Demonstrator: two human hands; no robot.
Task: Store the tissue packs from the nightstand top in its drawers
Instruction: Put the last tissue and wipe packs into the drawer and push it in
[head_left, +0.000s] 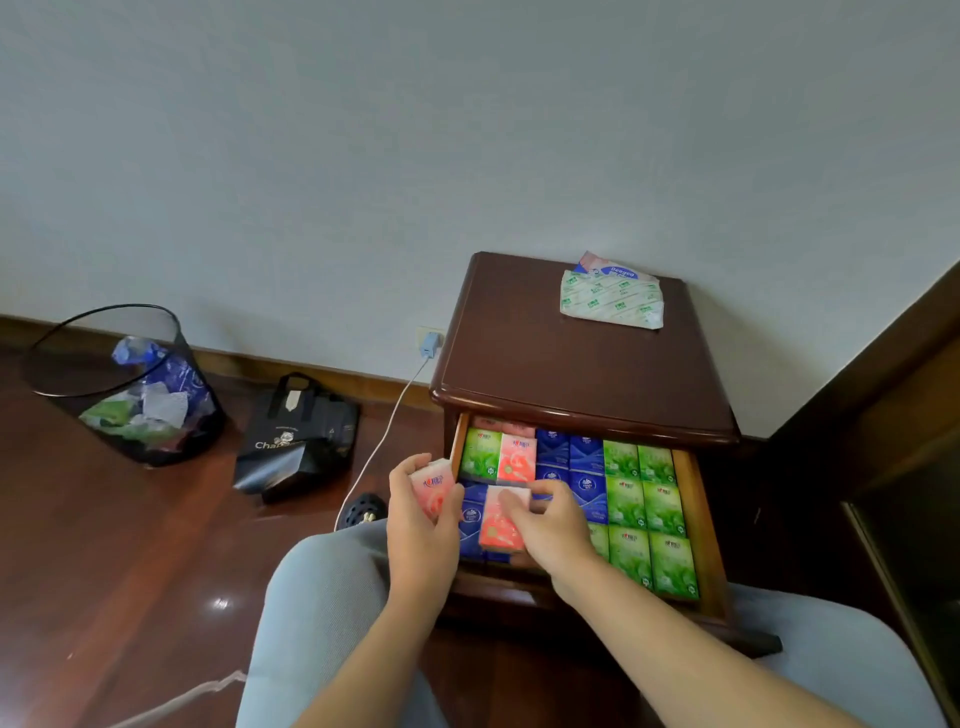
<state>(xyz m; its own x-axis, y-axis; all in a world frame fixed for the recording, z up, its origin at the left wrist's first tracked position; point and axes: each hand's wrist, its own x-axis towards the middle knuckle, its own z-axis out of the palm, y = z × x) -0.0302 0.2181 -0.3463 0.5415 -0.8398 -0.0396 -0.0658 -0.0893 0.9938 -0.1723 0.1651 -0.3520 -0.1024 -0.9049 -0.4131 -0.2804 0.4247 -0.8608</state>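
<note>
**Two pink packs in hand over a nearly full drawer**

Your right hand has its fingers curled over a small pink plastic-wrapped tissue pack, setting it down among the dark blue tissue packs at the near left of the open wooden drawer. Your left hand grips a second pink tissue pack just outside the drawer's left wall.

Further right, green tissue packs fill the drawer in tight rows. On the dark brown wooden nightstand top, a flat white-and-green wrapper lies at the far right, over a pink-and-blue packet I cannot identify.

The risk is crowding: the pack under your right hand seems to sit on top of blue ones, so it could ride high and catch the nightstand's front edge when the drawer closes. Pressing it down may tip its neighbours out of line.
</note>
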